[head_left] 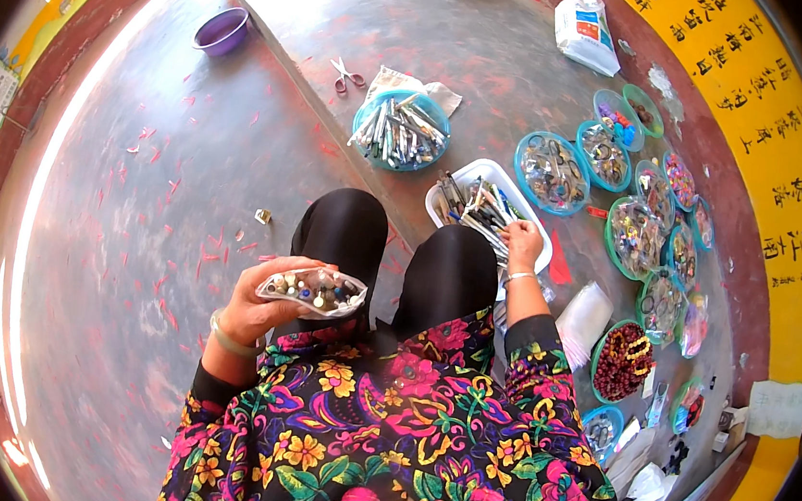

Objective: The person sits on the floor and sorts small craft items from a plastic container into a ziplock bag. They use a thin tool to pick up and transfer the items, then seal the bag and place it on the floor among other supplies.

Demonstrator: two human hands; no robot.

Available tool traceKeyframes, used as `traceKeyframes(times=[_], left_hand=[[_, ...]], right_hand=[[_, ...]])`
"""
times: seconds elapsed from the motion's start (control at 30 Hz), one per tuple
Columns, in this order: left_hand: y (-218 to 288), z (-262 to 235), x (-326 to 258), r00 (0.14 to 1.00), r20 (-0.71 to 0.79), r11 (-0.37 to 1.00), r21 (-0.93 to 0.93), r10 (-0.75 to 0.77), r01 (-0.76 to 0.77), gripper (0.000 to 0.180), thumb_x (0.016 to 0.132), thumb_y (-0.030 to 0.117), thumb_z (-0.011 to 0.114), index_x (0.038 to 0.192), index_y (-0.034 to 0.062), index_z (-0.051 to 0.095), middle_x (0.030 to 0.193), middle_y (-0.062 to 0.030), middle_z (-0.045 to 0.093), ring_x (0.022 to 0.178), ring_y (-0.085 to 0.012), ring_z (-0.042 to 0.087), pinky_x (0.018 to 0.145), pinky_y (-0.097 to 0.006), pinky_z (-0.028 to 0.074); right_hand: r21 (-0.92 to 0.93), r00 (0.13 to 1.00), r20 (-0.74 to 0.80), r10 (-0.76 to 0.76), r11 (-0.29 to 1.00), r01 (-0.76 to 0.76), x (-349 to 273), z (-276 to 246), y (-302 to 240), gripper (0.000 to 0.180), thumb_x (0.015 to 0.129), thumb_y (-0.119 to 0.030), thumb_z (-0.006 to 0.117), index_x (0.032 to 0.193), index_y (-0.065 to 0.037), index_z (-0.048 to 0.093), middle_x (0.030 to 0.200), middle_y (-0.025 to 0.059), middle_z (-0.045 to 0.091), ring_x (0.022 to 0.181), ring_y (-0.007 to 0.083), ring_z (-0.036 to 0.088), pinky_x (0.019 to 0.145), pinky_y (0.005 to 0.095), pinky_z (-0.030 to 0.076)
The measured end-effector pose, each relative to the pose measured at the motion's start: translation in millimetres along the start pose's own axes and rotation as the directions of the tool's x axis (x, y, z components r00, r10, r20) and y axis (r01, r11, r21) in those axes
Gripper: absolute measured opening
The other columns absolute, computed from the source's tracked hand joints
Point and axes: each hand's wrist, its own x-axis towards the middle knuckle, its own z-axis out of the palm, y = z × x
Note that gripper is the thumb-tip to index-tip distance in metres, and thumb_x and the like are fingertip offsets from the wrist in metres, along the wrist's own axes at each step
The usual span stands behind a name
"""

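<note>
Left hand (265,310) raised over the lap, fingers curled around a clear plastic bag (312,290) partly stuffed with small mixed items, mouth of bag facing right. Right hand (523,241) stretched out to the white tray (494,209) just past the right knee, fingertips closed among the pens and tools in it; can't tell whether pinching one piece or only touching.

Looks like mid-fill: bag held ready, right hand picking. Next move probably calls for a firm pinch on a single piece, then a straight carry back to the bag mouth with the left hand keeping it open and level.

Around the tray:
- round blue basket (400,131) of silvery pens beyond it, resting on white paper
- red-handled scissors (345,74) left of that, flat on the raised step
- arc of round blue and green baskets (551,172) curving right and down, filled with small trinkets
- green basket of dark red beads (623,360) by the right elbow
- stack of clear bags (584,316) between tray and beads

Packages and signs:
- white sack (587,32) with blue and orange print, far end of step
- yellow wall (753,101) with dark painted characters, curving along the right
- white paper notice (780,408) low on that wall
- purple bowl (221,30) far left on the floor
</note>
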Motion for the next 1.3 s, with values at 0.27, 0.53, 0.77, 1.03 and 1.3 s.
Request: traceKeyframes(times=[0.27, 0.53, 0.77, 1.03, 1.3], left_hand=[[-7, -9, 0, 1.0, 0.01, 0.998, 0.052, 0.027, -0.027, 0.051, 0.076, 0.001, 0.069, 0.123, -0.0063, 0.049, 0.118, -0.0152, 0.06, 0.109, -0.0215, 0.057, 0.095, -0.035, 0.045], [-16, -13, 3, 0.999, 0.029, 0.998, -0.057, 0.013, -0.011, 0.054, 0.074, -0.003, 0.07, 0.124, -0.004, 0.05, 0.118, -0.0138, 0.06, 0.11, -0.0206, 0.057, 0.096, -0.033, 0.044], [-9, -13, 8, 0.996, 0.083, 0.999, -0.03, 0.039, -0.037, 0.056, 0.074, -0.003, 0.07, 0.126, -0.0023, 0.049, 0.123, -0.0136, 0.057, 0.113, -0.0212, 0.055, 0.098, -0.034, 0.043], [-9, -11, 6, 0.996, 0.093, 0.997, -0.075, -0.015, 0.022, 0.053, 0.075, -0.003, 0.068, 0.125, -0.0016, 0.05, 0.123, -0.0119, 0.057, 0.112, -0.0182, 0.055, 0.098, -0.033, 0.043], [-11, -9, 7, 0.995, 0.098, 0.998, -0.061, 0.002, 0.004, 0.056, 0.075, -0.002, 0.069, 0.127, -0.0038, 0.047, 0.124, -0.0144, 0.056, 0.111, -0.0202, 0.055, 0.097, -0.034, 0.045]], right_hand=[[0.253, 0.973, -0.053, -0.225, 0.939, 0.231, -72, -26, -111, 0.011, 0.089, -0.012, 0.059, 0.095, -0.003, 0.063, 0.079, 0.0017, 0.063, 0.069, 0.0088, 0.059, 0.064, 0.0219, 0.046], [0.541, 0.791, 0.137, -0.597, 0.714, 0.445, -176, -15, -256, 0.012, 0.087, -0.003, 0.06, 0.097, 0.003, 0.061, 0.089, 0.0094, 0.062, 0.072, 0.0155, 0.06, 0.069, 0.0269, 0.05], [0.341, 0.534, 0.426, -0.731, 0.676, 0.654, -222, 7, -297, 0.013, 0.081, 0.001, 0.065, 0.093, 0.004, 0.061, 0.089, 0.0115, 0.063, 0.074, 0.0149, 0.06, 0.066, 0.0231, 0.047], [0.213, 0.322, 0.564, -0.76, 0.511, 0.833, -234, 20, -321, 0.015, 0.076, 0.003, 0.068, 0.09, 0.002, 0.063, 0.082, 0.0122, 0.065, 0.07, 0.0196, 0.061, 0.062, 0.0261, 0.046], [0.214, 0.236, 0.691, -0.683, 0.506, 0.836, -242, 46, -339, 0.014, 0.074, 0.003, 0.067, 0.087, 0.001, 0.063, 0.078, 0.0113, 0.064, 0.067, 0.0232, 0.06, 0.06, 0.0297, 0.047]])
